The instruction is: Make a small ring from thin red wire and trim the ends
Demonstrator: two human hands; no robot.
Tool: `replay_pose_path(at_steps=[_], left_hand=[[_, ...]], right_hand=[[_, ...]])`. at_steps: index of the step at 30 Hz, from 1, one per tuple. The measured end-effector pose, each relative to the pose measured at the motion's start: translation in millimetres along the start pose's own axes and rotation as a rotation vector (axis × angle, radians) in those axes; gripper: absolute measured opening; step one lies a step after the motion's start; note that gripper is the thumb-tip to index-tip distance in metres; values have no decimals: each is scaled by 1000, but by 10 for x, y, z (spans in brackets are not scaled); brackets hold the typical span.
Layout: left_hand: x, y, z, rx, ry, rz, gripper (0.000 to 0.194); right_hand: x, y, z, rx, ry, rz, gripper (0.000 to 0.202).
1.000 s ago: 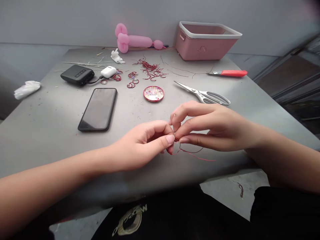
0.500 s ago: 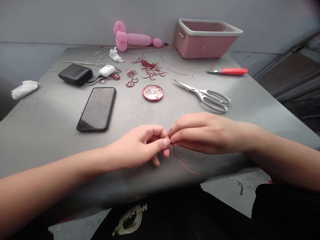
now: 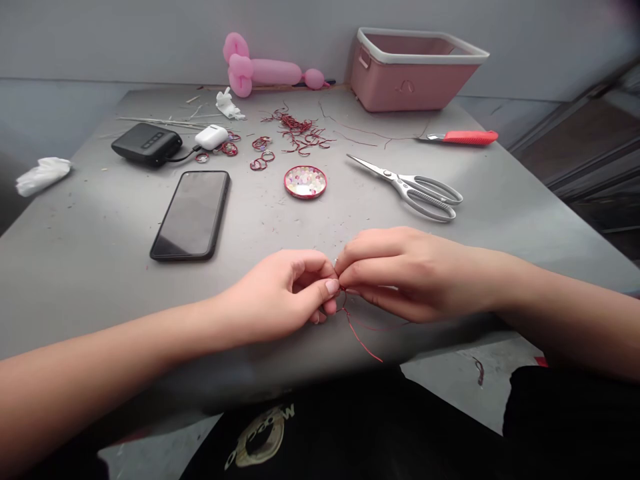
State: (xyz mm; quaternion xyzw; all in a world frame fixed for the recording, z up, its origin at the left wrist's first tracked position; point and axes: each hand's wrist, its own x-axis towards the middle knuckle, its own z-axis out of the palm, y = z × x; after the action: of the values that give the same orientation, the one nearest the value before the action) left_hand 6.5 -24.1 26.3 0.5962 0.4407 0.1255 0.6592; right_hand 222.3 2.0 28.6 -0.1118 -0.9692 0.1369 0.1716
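Wire (image 3: 361,342), thin and red, is pinched between the fingertips of both hands just above the near edge of the worktop (image 3: 270,227). The left hand (image 3: 285,293) is narrow, its thumb pressed toward the forefinger on the wire, the other fingers curled beneath. The right hand (image 3: 410,273) meets it from the other side, fingers drawn together and thumb below, also closed narrowly on the wire; the exact spot it grips is hidden by the fingers. A small curve of the wire shows below the fingertips, and a loose end trails down toward the person's lap. Beyond the hands sits a round, red-rimmed dish (image 3: 305,196) holding pale beads (image 3: 304,179), with scissors (image 3: 400,183) lying partly spread to its right. Behind the dish is a tangle of red wire pieces (image 3: 299,127), and several wire rings (image 3: 229,149) lie near a white case (image 3: 211,137). A black phone (image 3: 191,217) rests flat to the left. At the back, a pink bin (image 3: 400,87) stands near a pink balloon (image 3: 275,72), and a red-handled cutter (image 3: 470,137) lies before the bin.
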Motion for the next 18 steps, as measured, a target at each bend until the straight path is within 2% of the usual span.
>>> replay_pose_path(at_steps=[3,7,9,12,18], left_hand=[[11,6,12,-80,53,9,16],[10,34,15,-314,105,110,19],[-1,38,5,-390,87,155,20],[-22,25,-12,-449,44,186,21],[-40,-4,2,-523,-52,255,15]], right_hand=[[3,24,-31,23,18,13,18],[25,19,-70,4,213,67,10],[40,11,-70,34,318,88,5],[55,22,-50,146,401,67,7],[59,71,-23,262,412,-7,11]])
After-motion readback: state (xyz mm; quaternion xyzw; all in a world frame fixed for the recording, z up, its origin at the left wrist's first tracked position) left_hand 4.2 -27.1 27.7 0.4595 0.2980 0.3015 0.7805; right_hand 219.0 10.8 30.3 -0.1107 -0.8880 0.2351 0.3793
